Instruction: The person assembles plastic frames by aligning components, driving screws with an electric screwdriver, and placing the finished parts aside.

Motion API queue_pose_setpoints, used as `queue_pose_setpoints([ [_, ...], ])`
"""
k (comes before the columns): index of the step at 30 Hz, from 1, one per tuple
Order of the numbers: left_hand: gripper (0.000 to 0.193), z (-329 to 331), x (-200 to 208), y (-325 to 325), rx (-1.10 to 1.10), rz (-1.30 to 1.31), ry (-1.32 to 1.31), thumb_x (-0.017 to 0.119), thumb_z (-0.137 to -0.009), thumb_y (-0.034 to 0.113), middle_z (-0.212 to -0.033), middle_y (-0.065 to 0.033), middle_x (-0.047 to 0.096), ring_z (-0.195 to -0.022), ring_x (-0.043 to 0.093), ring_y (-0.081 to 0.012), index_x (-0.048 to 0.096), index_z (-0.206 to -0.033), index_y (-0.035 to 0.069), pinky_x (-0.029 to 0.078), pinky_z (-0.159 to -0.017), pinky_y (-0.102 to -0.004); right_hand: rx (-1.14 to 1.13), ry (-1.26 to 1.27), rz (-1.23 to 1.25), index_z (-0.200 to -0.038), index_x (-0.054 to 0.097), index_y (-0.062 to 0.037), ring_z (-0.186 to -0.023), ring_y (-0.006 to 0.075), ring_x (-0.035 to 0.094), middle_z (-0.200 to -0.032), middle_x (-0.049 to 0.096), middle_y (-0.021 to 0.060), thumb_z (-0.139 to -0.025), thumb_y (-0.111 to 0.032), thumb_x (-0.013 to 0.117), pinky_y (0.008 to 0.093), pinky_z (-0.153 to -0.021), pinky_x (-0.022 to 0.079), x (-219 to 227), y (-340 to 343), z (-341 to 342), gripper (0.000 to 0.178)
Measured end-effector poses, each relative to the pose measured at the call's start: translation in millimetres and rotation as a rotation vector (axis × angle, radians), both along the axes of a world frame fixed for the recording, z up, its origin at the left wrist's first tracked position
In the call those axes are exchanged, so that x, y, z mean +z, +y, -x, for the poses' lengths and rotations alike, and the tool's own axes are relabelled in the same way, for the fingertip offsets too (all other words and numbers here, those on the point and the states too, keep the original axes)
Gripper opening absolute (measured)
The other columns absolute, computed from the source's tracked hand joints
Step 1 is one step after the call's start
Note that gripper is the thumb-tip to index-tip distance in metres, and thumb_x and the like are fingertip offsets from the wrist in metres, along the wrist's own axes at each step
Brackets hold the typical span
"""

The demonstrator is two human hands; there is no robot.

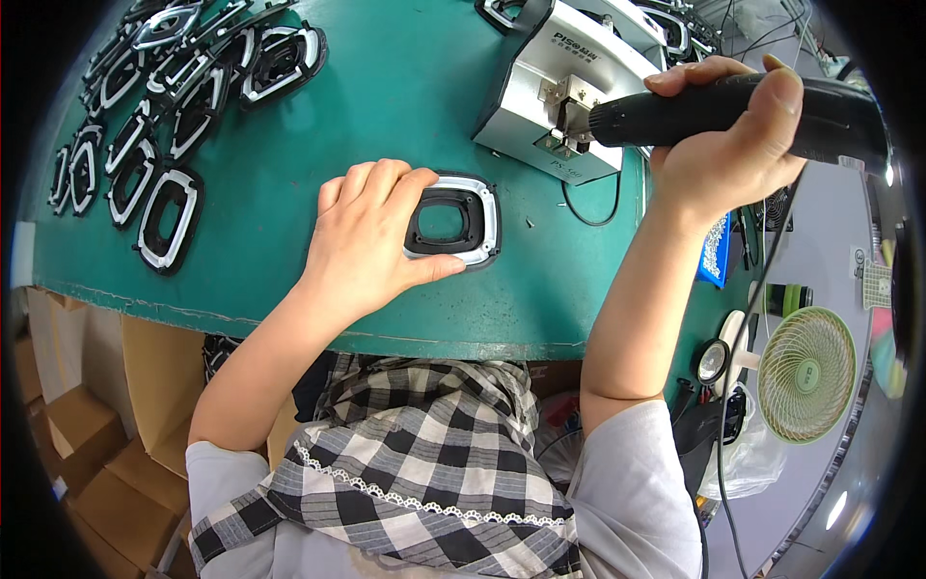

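Observation:
My left hand [365, 232] lies over the left side of a black and white rounded frame [489, 220] flat on the green table [395, 106]. Its thumb presses along the near edge, and the fingers reach over the far edge. Farther right, my right hand [723, 169] is wrapped round a black electric screwdriver [666, 116], thumb on top. The driver points left, its tip end at the small metal block [577, 106] on the front of a silver screw feeder [535, 96]. Whether a screw sits on the tip is too small to tell.
Several similar frames [172, 220] lie in a loose heap at the far left. A thin black cable loops beside the feeder. At the right are a blue tray [714, 249] of small parts and a green fan [806, 374]. Cardboard boxes [121, 502] stand at the lower left.

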State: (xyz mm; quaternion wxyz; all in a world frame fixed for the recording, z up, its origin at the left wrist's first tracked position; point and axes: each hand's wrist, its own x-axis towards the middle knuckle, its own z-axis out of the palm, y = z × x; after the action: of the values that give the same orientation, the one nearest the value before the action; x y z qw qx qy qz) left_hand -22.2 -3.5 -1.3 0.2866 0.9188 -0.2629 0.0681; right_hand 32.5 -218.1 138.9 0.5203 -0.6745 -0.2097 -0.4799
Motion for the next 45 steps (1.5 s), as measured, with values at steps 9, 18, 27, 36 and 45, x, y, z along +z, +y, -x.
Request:
queue_pose_setpoints([
  [9, 0.066, 0, -2, 5, -0.001, 0.035, 0.023, 0.081, -0.062, 0.035, -0.117, -0.0055, 0.051, -0.114, 0.045, -0.0256, 0.055, -0.118, 0.012, 0.032, -0.097, -0.041, 0.233, 0.286, -0.098, -0.115, 0.042, 0.0009, -0.05, 0.0249, 0.056, -0.067, 0.055, 0.0152, -0.089, -0.052, 0.046, 0.0387, -0.047, 0.049, -10, 7, 28, 0.059],
  [18, 0.067, -1, 2, 4, -0.005, -0.027, 0.005, 0.082, -0.061, 0.037, -0.114, -0.0049, 0.051, -0.113, 0.045, -0.024, 0.056, -0.117, 0.012, 0.032, -0.096, -0.0402, 0.285, 0.399, -0.005, -0.12, 0.037, 0.0001, -0.049, 0.0241, 0.055, -0.068, 0.054, 0.0146, -0.09, -0.055, 0.043, 0.0376, -0.046, 0.049, -41, 31, 65, 0.063],
  [27, 0.066, -2, 0, 4, -0.007, -0.004, -0.009, 0.081, -0.061, 0.037, -0.113, -0.0066, 0.05, -0.113, 0.045, -0.0255, 0.055, -0.117, 0.011, 0.032, -0.096, -0.0407, 0.371, 0.29, -0.117, -0.107, 0.041, 0.0077, -0.048, 0.0113, 0.054, -0.06, 0.059, 0.0096, -0.08, -0.04, 0.07, 0.02, -0.046, 0.04, -62, 45, 65, 0.062],
  [36, 0.064, -3, 2, 3, 0.003, -0.007, -0.037, 0.081, -0.062, 0.038, -0.109, -0.0044, 0.052, -0.111, 0.047, -0.0227, 0.057, -0.115, 0.011, 0.036, -0.093, -0.0403, 0.407, 0.437, 0.11, -0.115, 0.037, 0.0013, -0.048, 0.0228, 0.056, -0.065, 0.055, 0.015, -0.082, -0.057, 0.06, 0.0343, -0.047, 0.051, -57, 41, 70, 0.071],
  [45, 0.065, -1, 2, 5, -0.005, 0.015, 0.035, 0.082, -0.063, 0.038, -0.115, -0.0056, 0.049, -0.113, 0.044, -0.0248, 0.057, -0.118, 0.013, 0.033, -0.096, -0.0425, 0.076, 0.034, -0.119, -0.108, 0.037, 0.0049, -0.042, 0.0252, 0.055, -0.061, 0.058, 0.0183, -0.088, -0.055, 0.049, 0.0347, -0.043, 0.049, 0, 0, 24, 0.064],
])
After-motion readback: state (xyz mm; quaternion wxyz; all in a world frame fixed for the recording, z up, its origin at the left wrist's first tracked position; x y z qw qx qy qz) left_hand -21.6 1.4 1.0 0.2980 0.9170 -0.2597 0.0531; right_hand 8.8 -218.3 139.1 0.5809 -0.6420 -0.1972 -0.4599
